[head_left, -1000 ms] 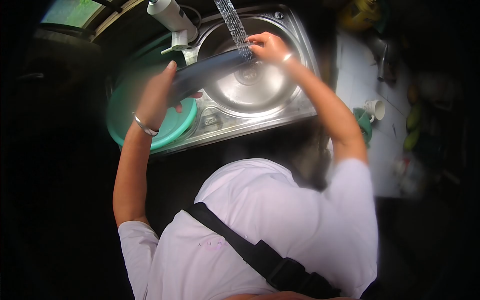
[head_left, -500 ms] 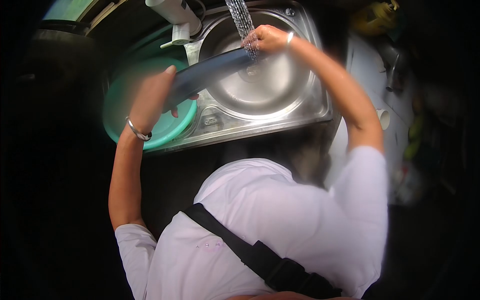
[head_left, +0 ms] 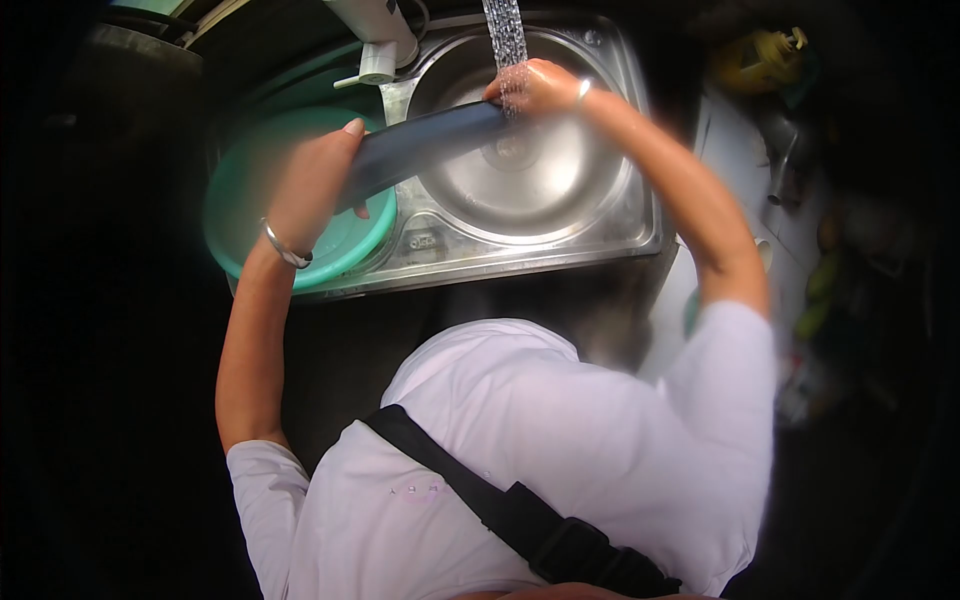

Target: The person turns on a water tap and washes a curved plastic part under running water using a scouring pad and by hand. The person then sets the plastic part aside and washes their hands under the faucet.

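A long, smooth, dark blue-grey object (head_left: 425, 145) spans from the left basin to over the steel sink basin (head_left: 520, 215); its exact kind I cannot make out. My left hand (head_left: 318, 180) grips its left end, thumb on top and fingertips showing underneath. At the other end, my right hand (head_left: 535, 88) is closed on the edge, directly under the stream of running water (head_left: 505, 35). Water splashes over the right fingers and partly hides them. Below my left hand is a green plastic basin (head_left: 375, 235).
A white appliance with a spout (head_left: 375, 45) stands behind the sink. To the right, a yellow bottle with a pump (head_left: 765, 55) stands beyond a white tiled surface (head_left: 725, 130). The sink's steel front rim (head_left: 480, 265) runs before my body.
The view has shifted slightly, so the sink and faucet stream sit a little lower and further right. Both hands keep hold of the dark object, whose tilt has changed slightly.
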Demonstrator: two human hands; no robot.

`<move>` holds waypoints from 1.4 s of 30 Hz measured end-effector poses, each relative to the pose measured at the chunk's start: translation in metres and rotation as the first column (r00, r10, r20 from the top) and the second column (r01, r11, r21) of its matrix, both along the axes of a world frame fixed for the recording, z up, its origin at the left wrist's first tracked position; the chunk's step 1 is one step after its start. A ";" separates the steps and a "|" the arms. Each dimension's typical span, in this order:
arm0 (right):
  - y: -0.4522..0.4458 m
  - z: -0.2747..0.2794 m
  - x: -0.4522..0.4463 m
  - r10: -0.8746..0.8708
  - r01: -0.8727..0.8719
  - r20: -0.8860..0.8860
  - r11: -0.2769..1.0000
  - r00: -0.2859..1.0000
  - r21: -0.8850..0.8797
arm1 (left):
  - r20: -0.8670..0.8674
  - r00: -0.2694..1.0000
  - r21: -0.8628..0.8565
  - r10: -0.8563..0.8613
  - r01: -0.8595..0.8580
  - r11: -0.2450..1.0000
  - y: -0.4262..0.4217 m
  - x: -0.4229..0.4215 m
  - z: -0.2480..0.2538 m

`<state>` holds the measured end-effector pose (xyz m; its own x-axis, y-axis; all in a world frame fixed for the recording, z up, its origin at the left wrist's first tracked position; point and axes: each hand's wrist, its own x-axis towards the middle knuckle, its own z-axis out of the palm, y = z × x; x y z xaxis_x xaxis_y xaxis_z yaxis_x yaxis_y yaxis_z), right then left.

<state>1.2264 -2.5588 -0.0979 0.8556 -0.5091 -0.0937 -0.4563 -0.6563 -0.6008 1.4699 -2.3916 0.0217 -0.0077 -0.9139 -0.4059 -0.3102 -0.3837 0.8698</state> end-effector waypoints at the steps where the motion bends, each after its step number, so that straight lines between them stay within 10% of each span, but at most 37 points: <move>1: 0.002 0.000 0.001 0.011 -0.011 -0.004 1.000 1.000 0.002 | 0.008 1.000 0.013 0.009 -0.009 1.000 0.001 -0.001 0.001; 12: 0.001 0.007 -0.010 -0.012 -0.012 -0.162 0.989 0.987 -0.147 | -0.009 1.000 0.044 0.020 -0.019 0.999 -0.002 -0.004 0.006; 22: 0.019 0.039 0.022 0.208 -0.178 0.048 0.917 0.977 -0.358 | 0.001 1.000 0.029 0.030 -0.030 0.999 -0.009 0.003 0.001; 42: 0.014 0.040 0.027 0.159 -0.145 0.071 0.973 0.985 -0.177 | -0.048 0.996 0.074 0.079 -0.076 0.994 -0.011 0.000 0.010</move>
